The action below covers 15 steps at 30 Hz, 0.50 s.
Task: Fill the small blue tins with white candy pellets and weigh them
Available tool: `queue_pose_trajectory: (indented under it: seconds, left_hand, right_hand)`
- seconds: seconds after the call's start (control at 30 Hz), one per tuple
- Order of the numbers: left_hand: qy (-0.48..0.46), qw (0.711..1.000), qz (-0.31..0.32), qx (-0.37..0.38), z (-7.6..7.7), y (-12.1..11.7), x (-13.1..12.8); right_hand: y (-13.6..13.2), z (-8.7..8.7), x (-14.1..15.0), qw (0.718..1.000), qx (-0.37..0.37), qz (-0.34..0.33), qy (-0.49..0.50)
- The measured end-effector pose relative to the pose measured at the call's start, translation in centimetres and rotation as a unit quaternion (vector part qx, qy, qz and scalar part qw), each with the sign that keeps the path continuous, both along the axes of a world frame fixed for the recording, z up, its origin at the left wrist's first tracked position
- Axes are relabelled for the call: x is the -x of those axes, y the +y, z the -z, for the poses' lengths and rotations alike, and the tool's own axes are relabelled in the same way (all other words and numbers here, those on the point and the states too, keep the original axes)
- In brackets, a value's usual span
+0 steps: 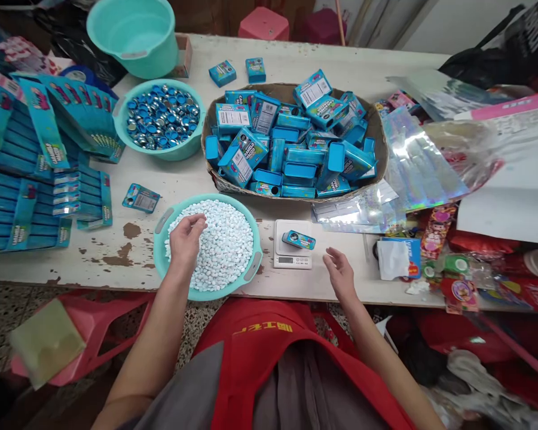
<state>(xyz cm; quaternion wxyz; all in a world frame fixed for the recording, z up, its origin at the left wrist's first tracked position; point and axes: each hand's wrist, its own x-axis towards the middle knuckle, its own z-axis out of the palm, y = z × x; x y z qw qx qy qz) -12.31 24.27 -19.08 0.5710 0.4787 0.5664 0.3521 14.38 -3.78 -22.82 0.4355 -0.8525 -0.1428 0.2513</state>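
Observation:
My left hand [187, 243] hovers above a turquoise basin [256, 248] full of small white candies [226, 245]. Its fingers are pressed together, and whatever they may hold is hidden. To the right, a blue tin [299, 239] with a round opening in its top lies on a white digital scale [293, 261]. My right hand [339, 275] is just right of the scale, touching nothing, with its fingers apart. Left of the basin, a single flat blue tin [141, 198] rests on the table.
A cardboard tray [382, 143] piled with blue tins stands behind the scale. Silver and blue caps fill another turquoise basin [197, 132]. Stacked blue packs [22, 203] crowd the left. Holographic sheets [424, 158] and wrappers cover the right. A tall turquoise tub [132, 30] stands at the back.

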Motion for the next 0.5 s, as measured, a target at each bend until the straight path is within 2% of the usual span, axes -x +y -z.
queue_pose_trajectory:
  seconds: [0.1,0.2,0.5]
  left_hand:
    - [-0.012,1.0,0.02,0.007,-0.2,0.0,-1.1]
    - [-0.024,0.999,0.04,0.007,-0.4,0.0,-2.2]
    - [-0.043,0.994,0.095,0.02,-1.2,-0.7,-5.3]
  right_hand:
    - [-2.8,0.6,-0.1,0.997,0.031,0.066,0.0]
    - [-4.3,1.2,0.2,0.996,0.034,0.084,0.003]
    - [-4.5,1.6,1.4,0.996,0.016,0.087,0.019]
